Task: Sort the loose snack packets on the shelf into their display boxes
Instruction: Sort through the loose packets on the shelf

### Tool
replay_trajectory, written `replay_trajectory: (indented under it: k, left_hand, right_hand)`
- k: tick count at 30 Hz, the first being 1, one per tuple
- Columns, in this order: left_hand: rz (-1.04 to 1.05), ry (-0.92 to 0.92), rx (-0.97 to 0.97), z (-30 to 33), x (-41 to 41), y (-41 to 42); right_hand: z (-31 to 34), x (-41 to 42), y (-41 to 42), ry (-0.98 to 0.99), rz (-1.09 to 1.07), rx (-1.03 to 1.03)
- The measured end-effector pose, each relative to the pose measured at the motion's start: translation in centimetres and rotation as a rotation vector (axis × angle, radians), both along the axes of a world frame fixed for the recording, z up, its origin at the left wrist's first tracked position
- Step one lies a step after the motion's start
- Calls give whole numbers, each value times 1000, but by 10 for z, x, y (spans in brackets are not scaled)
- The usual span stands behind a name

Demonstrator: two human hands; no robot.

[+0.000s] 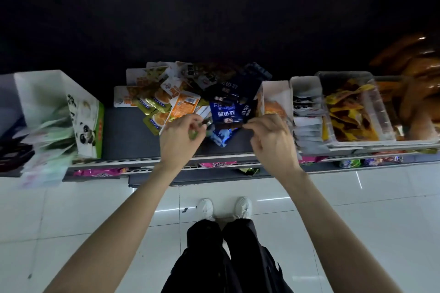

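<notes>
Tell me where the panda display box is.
In the head view, the panda display box stands at the shelf's left end, left of the loose packet pile and the left hand.

Loose snack packets (181, 93) heaped mid-shelf, orange, white and dark blue; panda-print display box (83, 112) left, narrower boxes (278, 95) right.

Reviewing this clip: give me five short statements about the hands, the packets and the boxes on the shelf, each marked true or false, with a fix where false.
1. The right hand pinches the blue packet. True.
2. The left hand lies flat and holds nothing. False: its fingers are curled round a small green packet.
3. The panda box stands left of the loose pile. True.
4. The clear bin holds blue packets. False: yellow and orange ones.
5. The loose pile lies on the floor. False: on the shelf.
</notes>
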State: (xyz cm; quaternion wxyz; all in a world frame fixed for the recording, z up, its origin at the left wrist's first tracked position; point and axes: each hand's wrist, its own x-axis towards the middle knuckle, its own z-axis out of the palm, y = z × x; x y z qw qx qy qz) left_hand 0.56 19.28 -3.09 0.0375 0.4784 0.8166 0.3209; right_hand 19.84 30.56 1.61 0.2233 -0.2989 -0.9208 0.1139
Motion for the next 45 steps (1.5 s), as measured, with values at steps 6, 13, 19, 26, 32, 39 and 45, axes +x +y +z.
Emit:
replay_trajectory:
  k: [6, 13, 19, 26, 32, 39, 45]
  left_hand:
    - [102, -91, -505, -32, -48, -31]
    - [-11, 135, -292, -20, -58, -32]
    - [78, -315, 209, 46, -53, -39]
    - [-141, -1115, -146, 87, -29, -42]
    - [-396, -734, -345, 86, 6, -8]
    - [-476, -244, -53, 85, 55, 91]
    - [-349, -201, 6, 44, 81, 145]
  right_hand:
    - [-45, -93, -23, -298, 243, -152]
    - [-59, -142, -30, -373, 317, -91]
    - [-13, -121, -34, 31, 48, -274]
    - [35, -46, -50, 453, -219, -1106]
    - [45, 22, -43, 349, -413, -753]
    - [49, 87, -16, 234, -467, -115]
    - [22, 83, 33, 179, -412, -13]
